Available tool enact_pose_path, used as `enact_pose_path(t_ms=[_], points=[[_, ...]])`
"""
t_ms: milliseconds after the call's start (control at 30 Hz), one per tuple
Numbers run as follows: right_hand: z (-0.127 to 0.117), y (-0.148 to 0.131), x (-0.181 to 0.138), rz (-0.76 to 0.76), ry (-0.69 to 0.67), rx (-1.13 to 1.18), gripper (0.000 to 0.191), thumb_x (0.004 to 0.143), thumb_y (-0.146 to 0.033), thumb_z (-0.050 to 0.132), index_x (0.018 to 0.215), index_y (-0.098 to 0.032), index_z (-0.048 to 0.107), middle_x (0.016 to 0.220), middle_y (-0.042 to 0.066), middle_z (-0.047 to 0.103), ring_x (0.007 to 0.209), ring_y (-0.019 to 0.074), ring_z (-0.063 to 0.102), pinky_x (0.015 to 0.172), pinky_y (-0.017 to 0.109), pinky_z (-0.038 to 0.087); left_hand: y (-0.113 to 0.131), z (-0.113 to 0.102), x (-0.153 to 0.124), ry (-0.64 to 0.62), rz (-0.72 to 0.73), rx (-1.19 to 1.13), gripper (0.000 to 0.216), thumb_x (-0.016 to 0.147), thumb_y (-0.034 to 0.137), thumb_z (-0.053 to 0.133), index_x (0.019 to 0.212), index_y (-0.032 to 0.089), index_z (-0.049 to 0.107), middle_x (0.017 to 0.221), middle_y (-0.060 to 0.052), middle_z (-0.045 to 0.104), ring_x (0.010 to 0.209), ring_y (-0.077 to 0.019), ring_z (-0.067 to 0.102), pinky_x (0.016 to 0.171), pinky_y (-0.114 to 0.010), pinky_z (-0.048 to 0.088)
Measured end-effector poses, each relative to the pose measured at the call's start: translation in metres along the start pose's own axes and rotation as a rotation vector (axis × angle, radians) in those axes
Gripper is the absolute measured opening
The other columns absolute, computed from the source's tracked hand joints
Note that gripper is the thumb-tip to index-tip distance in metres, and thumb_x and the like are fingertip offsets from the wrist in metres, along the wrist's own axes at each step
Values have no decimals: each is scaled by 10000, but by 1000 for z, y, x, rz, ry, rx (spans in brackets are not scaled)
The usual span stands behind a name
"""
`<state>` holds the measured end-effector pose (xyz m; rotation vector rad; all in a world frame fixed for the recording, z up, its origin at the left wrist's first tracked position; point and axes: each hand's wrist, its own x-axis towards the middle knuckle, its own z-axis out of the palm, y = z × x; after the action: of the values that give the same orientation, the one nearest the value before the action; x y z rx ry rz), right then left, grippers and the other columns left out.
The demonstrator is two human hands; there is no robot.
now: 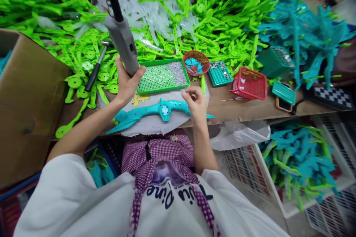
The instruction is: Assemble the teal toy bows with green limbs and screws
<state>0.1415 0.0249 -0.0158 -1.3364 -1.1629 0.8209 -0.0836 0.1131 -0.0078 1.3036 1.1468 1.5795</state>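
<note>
My left hand (pixel 128 81) is wrapped round the lower end of a grey power screwdriver (pixel 122 39), which hangs tilted from a black coiled cord; its tip is hidden. Fingers pinched together, my right hand (pixel 196 102) is just in front of the screw tray; whatever is between the fingertips is too small to name. Between my forearms a long turquoise plastic part (pixel 144 110), with a raised block at its middle, lies on a white cloth (pixel 178 125). Beyond it sits a green tray (pixel 141 91) with a perforated plate and small silver screws heaped at its right.
A red round basket (pixel 196 73) holds turquoise pieces. To its right are a teal tray (pixel 220 80) of metal discs and a red square basket (pixel 250 98). A hammer (pixel 96 67) lies on piled green parts (pixel 75 50) at left, near a cardboard box (pixel 30 111). Turquoise parts (pixel 303 37) heap up right.
</note>
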Motion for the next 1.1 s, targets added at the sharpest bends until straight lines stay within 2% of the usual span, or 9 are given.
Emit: enact_pose_path(t_ms=[133, 267, 433, 533, 633, 733, 867, 1000, 1100], points=[[-41, 27, -17, 197, -81, -41, 296, 769, -496, 726, 810, -248, 570, 694, -36, 622, 597, 132, 584, 628, 330, 552, 10, -5, -3, -14, -52, -26, 780, 605, 737, 870, 1137, 301, 501, 889, 25, 627, 950, -202, 634, 862, -387, 503], [-48, 27, -23, 146, -96, -97, 264, 781, -475, 727, 798, -242, 604, 846, 25, 708, 814, 189, 679, 814, 403, 582, 18, -26, -28, 31, 14, 155, 769, 677, 770, 795, 1216, 287, 536, 1179, -27, 646, 1170, -249, 610, 983, -414, 489], [-47, 31, -24, 138, -86, -179, 225, 778, -443, 701, 822, -240, 616, 739, -6, 655, 655, 160, 609, 674, 352, 539, 5, -94, -113, 213, 163, 496, 505, 823, 538, 761, 1228, 279, 608, 1194, -60, 638, 1137, -292, 630, 1004, -495, 501], [-49, 38, -23, 257, -132, -124, 282, 779, -491, 662, 829, -245, 533, 686, -23, 643, 570, 152, 586, 611, 337, 517, 0, -133, -166, 211, 73, 729, 458, 800, 486, 774, 1199, 294, 655, 1173, -75, 652, 1165, -341, 602, 1000, -543, 503], [-53, 39, -21, 121, -125, -377, 250, 800, -472, 633, 784, -229, 576, 776, 11, 659, 684, 163, 601, 692, 341, 494, 2, -151, -195, 163, -135, 788, 547, 838, 561, 694, 1269, 225, 648, 1137, -105, 669, 1074, -315, 652, 978, -513, 534], [-52, 38, -20, -27, -77, -612, 211, 797, -418, 625, 727, -219, 621, 897, 44, 649, 849, 195, 603, 780, 355, 461, 3, -150, -197, 164, -352, 717, 545, 906, 586, 580, 1269, 190, 668, 1130, -104, 708, 1013, -255, 694, 985, -426, 542], [-45, 37, -22, 32, -35, -725, 204, 777, -383, 593, 657, -218, 585, 891, 44, 624, 848, 201, 587, 738, 340, 410, -3, -139, -176, 283, -467, 666, 536, 921, 588, 540, 1247, 192, 694, 1028, -76, 747, 929, -223, 710, 948, -363, 536], [-37, 35, -22, 109, -51, -812, 224, 767, -407, 586, 651, -216, 600, 887, 34, 629, 814, 198, 566, 712, 333, 368, -15, -130, -153, 236, -526, 555, 602, 795, 558, 718, 1260, 178, 674, 800, -3, 686, 680, -155, 636, 661, -259, 502], [-36, 35, -20, 111, -19, -826, 221, 752, -406, 587, 637, -218, 582, 869, 30, 633, 805, 198, 558, 718, 333, 367, -20, -123, -142, 335, -527, 373, 611, 722, 487, 774, 1216, 142, 675, 684, 45, 603, 545, -96, 521, 501, -200, 375]])
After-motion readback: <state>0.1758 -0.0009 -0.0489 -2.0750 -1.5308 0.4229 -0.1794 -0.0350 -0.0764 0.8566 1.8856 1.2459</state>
